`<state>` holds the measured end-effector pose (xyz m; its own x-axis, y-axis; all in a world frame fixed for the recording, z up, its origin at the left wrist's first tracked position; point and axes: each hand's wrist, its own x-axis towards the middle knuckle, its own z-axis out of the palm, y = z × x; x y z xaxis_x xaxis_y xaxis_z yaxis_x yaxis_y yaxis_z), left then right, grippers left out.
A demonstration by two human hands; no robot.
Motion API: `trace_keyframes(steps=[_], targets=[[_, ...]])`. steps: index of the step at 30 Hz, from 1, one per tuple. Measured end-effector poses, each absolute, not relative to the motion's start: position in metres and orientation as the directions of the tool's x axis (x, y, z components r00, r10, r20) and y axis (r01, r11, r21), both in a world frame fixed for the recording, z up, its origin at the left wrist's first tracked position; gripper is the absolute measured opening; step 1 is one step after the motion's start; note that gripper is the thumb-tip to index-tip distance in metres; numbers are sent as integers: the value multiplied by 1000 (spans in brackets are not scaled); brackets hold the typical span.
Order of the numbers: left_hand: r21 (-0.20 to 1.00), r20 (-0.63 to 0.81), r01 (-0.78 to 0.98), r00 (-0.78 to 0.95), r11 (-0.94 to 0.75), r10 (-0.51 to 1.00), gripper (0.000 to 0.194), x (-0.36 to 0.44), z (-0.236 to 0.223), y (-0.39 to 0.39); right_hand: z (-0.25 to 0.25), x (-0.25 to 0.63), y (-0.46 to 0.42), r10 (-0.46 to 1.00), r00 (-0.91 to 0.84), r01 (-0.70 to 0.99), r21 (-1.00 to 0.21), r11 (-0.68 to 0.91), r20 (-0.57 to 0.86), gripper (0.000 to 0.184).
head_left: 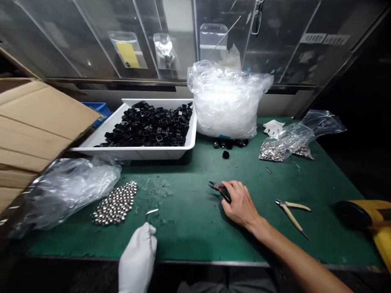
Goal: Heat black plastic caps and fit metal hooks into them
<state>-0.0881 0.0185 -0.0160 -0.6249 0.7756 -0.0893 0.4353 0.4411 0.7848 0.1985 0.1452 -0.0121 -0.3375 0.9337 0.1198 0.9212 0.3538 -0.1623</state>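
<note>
A white plastic tray [137, 152] holds a heap of black square pieces [149, 126] and stands on the green desk [183, 240]. Right of the tray sit a bulging clear plastic bag [226, 106] and, farther along, a bag of small metal parts [276, 148]. A cardboard box [36, 122] leans in at its left.

The gloved left hand [137, 258] pinches curved metal tweezers [152, 212] just beside a patch of shiny metal beads [115, 203]. The bare right hand [240, 203] grips black-handled pliers [220, 191] over the green mat [183, 232].

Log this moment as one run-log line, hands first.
left hand: white-gloved, holding slim metal tweezers | right hand: bare, gripping red-and-black pliers | beside: silver metal beads on green mat
</note>
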Motion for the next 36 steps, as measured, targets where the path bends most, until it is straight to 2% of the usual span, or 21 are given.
trace_keyframes(steps=[4, 6, 8, 14, 20, 25, 29, 33, 36], targets=[[588, 146, 707, -571, 393, 808, 32, -72, -33, 24, 12, 218, 188, 981, -173, 983, -40, 177, 91, 42], [451, 210, 796, -535, 405, 818, 31, -68, -37, 25, 25, 224, 213, 991, -114, 993, 36, 112, 69, 37], [368, 243, 839, -503, 401, 829, 30, -65, -39, 26, 35, 226, 234, 996, -85, 991, 108, 81, 33, 33], [288, 302, 896, -419, 337, 856, 29, -66, -44, 23, 44, 211, 257, 996, -81, 966, 246, 85, -28, 33], [233, 354, 933, -343, 273, 870, 27, -69, -56, 19, 40, 201, 258, 993, -101, 971, 209, 112, -64, 34], [236, 394, 944, -311, 232, 865, 26, -70, -61, 16, 46, 206, 255, 983, -58, 998, 19, 62, -173, 33], [171, 396, 971, -225, 170, 890, 26, -71, -54, 21, 56, 218, 235, 945, -111, 956, -293, 17, -308, 28], [69, 312, 992, -122, 106, 942, 30, -76, -40, 45, 58, 224, 193, 889, -261, 725, -685, -77, -376, 25], [93, 273, 983, -177, 157, 946, 33, -80, -26, 69, 52, 222, 156, 858, -368, 421, -887, -189, -357, 25]])
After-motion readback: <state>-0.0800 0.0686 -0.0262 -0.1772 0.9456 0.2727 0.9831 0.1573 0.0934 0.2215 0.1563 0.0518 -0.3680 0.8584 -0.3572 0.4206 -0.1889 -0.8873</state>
